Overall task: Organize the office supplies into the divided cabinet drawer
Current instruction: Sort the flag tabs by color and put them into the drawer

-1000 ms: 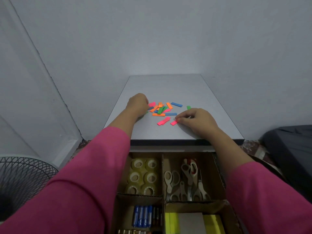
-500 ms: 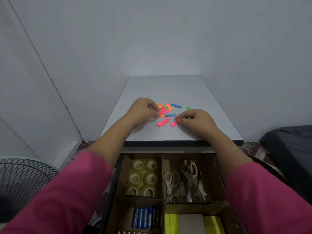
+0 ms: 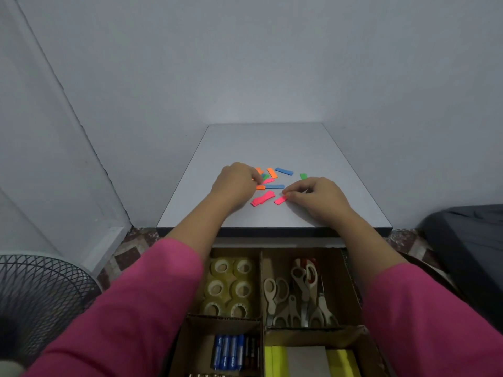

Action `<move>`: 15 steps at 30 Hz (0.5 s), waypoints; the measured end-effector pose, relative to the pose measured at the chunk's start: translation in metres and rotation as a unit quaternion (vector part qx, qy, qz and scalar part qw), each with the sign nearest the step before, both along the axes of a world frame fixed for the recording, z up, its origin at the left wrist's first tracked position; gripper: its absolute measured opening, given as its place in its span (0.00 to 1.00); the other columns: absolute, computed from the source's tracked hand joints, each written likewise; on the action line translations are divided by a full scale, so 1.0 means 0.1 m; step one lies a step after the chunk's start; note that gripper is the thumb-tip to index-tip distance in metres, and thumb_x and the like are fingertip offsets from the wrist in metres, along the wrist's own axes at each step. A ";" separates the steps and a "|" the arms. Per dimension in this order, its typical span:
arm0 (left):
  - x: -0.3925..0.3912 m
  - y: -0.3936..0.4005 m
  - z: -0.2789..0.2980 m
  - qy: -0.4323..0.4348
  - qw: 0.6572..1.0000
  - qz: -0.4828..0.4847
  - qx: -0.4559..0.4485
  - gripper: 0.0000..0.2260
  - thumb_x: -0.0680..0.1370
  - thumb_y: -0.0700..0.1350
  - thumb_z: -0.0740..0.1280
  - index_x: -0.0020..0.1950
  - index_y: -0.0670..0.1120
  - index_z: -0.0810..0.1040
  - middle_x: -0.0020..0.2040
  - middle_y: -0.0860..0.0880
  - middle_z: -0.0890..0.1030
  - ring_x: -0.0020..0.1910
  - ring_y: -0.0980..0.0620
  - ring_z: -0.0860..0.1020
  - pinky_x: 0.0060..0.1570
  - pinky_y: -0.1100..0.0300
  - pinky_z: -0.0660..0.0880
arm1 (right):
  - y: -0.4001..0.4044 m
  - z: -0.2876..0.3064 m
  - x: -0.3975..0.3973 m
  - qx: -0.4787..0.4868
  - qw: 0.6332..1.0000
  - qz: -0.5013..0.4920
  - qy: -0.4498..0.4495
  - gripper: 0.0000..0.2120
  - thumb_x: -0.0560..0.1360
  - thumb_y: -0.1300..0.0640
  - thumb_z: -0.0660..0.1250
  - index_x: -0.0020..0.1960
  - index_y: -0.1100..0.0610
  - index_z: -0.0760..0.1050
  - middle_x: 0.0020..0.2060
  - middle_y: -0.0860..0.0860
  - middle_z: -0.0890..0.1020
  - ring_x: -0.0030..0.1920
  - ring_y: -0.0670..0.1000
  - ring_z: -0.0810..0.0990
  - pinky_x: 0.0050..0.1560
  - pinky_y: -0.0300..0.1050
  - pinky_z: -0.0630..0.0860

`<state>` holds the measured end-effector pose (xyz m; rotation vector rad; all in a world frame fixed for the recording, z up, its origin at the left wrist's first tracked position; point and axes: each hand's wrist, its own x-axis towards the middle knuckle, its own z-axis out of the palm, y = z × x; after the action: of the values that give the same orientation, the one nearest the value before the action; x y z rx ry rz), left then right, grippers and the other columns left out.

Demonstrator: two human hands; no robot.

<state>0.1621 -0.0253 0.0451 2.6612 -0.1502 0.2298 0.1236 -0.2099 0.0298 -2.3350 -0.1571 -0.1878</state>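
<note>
**Both hands down among the coloured tabs on the cabinet top**

I see the grey cabinet top with a scatter of small coloured paper tabs near its middle. My left hand sits knuckles up at the left edge of the scatter, fingers curled down onto the pile; the fingertips are hidden, so I cannot tell whether they pinch a tab or only press on them. A pink tab and an orange tab poke out from just under those fingers.

My right hand rests on the top to the right. Its thumb and forefinger are brought together on the right end of a single pink tab, which lies flat on the surface. The other fingers are loosely curled.

Between the hands lie a pair of overlapping pink tabs and a blue tab. Farther back are another orange tab, a longer blue tab and a green tab, the last just beyond the right hand.

Below the top, the divided drawer stands open. Tape rolls fill the back left compartment, scissors the back right, batteries the front left, yellow notepads the front right.

A black fan grille stands at lower left.
</note>
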 end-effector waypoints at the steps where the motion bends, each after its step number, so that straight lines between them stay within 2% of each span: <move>1: 0.02 0.02 -0.01 0.001 1.000 0.011 0.008 0.12 0.81 0.41 0.61 0.57 0.50 0.82 0.60 0.47 0.78 0.55 0.47 0.75 0.50 0.59 0.72 | 0.00 0.00 0.00 0.001 1.000 0.000 0.000 0.08 0.76 0.51 0.66 0.51 0.46 0.83 0.47 0.40 0.79 0.44 0.40 0.72 0.40 0.35 0.67; 4: 0.09 0.06 -0.03 -0.011 1.000 0.029 -0.004 0.12 0.80 0.40 0.61 0.55 0.49 0.83 0.59 0.46 0.79 0.55 0.46 0.76 0.51 0.57 0.74 | 0.00 -0.01 0.02 -0.001 1.000 0.000 0.003 0.08 0.76 0.50 0.66 0.51 0.46 0.83 0.46 0.39 0.78 0.44 0.40 0.72 0.40 0.34 0.66; 8: 0.15 -0.02 -0.05 -0.040 0.999 0.014 -0.027 0.08 0.79 0.47 0.66 0.53 0.54 0.84 0.59 0.49 0.78 0.58 0.48 0.74 0.53 0.57 0.75 | 0.00 -0.02 0.03 -0.004 1.000 0.003 0.000 0.08 0.76 0.50 0.66 0.51 0.45 0.83 0.47 0.39 0.79 0.44 0.40 0.72 0.41 0.36 0.67; 10: 0.16 -0.08 -0.02 -0.043 0.999 -0.003 0.002 0.08 0.79 0.48 0.65 0.53 0.54 0.84 0.56 0.49 0.77 0.58 0.49 0.72 0.54 0.56 0.75 | -0.01 -0.02 0.03 0.000 1.000 0.002 -0.002 0.08 0.76 0.50 0.66 0.50 0.45 0.83 0.47 0.39 0.80 0.44 0.39 0.73 0.40 0.35 0.67; 15: 0.26 -0.24 0.07 -0.035 0.990 -0.017 0.136 0.09 0.79 0.47 0.65 0.55 0.48 0.82 0.53 0.47 0.76 0.56 0.48 0.71 0.53 0.54 0.75 | 0.01 -0.03 0.04 -0.009 1.000 -0.001 -0.004 0.08 0.76 0.51 0.66 0.51 0.45 0.83 0.49 0.40 0.81 0.43 0.40 0.72 0.40 0.34 0.67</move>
<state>0.1880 -0.0490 0.0520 2.9188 -0.2674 0.3121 0.1277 -0.2092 0.0273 -2.3528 -0.1620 -0.1981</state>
